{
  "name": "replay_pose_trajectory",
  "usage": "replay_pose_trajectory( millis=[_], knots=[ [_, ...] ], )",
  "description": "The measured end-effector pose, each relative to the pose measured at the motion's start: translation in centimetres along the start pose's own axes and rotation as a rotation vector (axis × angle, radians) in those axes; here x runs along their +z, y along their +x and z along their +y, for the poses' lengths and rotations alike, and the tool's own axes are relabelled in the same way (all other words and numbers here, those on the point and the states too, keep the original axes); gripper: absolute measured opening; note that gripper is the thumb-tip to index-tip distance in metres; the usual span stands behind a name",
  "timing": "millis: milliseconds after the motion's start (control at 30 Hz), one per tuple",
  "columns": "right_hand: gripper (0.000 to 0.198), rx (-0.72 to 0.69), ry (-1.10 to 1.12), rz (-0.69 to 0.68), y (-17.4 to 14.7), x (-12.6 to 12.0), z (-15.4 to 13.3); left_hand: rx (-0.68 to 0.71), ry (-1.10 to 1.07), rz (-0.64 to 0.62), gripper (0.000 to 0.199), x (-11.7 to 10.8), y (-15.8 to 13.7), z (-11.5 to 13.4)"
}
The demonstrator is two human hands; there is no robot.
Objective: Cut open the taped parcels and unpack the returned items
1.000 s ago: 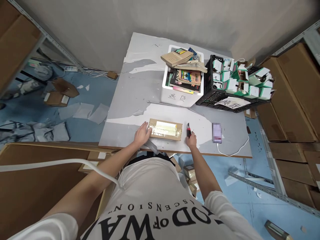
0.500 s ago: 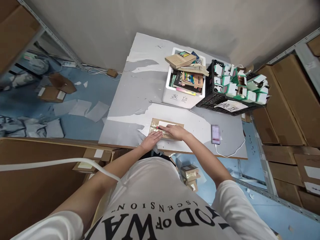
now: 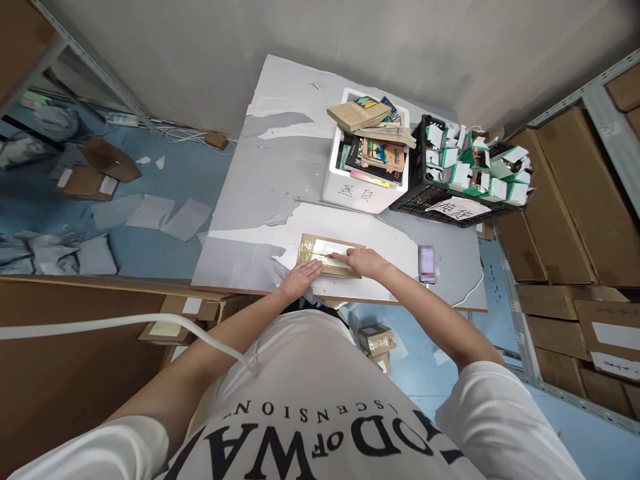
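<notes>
A flat cardboard box with a white label and shiny tape lies near the table's front edge. My left hand rests flat on the box's near left edge, fingers stretched out. Over the box's right half, my right hand is closed with its index finger pointing left. In it is what looks like a small box cutter, mostly hidden, with a bit of red showing at the fingertip over the label.
Behind the box stand a white foam bin of books and a black crate of small cartons. A phone on a cable lies to the right. Boxes fill the shelves at right; a large carton is at left.
My right hand has slid to the right along the box with the cutter, away from my left hand. The left hand stays on the box. The view has shifted slightly.
</notes>
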State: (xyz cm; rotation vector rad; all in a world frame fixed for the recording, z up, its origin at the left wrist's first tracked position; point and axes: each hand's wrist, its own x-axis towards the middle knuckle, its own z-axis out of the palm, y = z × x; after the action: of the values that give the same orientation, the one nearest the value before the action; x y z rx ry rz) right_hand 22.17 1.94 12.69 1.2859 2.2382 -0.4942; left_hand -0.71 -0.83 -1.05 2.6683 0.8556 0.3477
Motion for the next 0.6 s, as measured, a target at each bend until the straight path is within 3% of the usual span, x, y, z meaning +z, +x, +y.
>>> replay_pose_trajectory(
  millis=[267,433,500,600],
  knots=[
    [0.065,0.194,0.047,-0.051,-6.4,2.5,4.7,-0.062,0.024,-0.064,0.048,-0.8,0.5,0.7],
    [0.075,0.254,0.060,-0.040,-10.0,3.5,6.7,-0.082,0.016,-0.071,0.048,-1.0,0.8,0.6],
    [0.076,0.259,0.078,0.005,-11.1,4.3,6.8,-0.088,-0.001,-0.067,0.049,-1.3,0.9,0.6],
    [0.061,0.314,0.307,0.215,-12.6,6.6,6.3,-0.096,-0.021,-0.062,0.046,-2.2,1.2,0.9]
  ],
)
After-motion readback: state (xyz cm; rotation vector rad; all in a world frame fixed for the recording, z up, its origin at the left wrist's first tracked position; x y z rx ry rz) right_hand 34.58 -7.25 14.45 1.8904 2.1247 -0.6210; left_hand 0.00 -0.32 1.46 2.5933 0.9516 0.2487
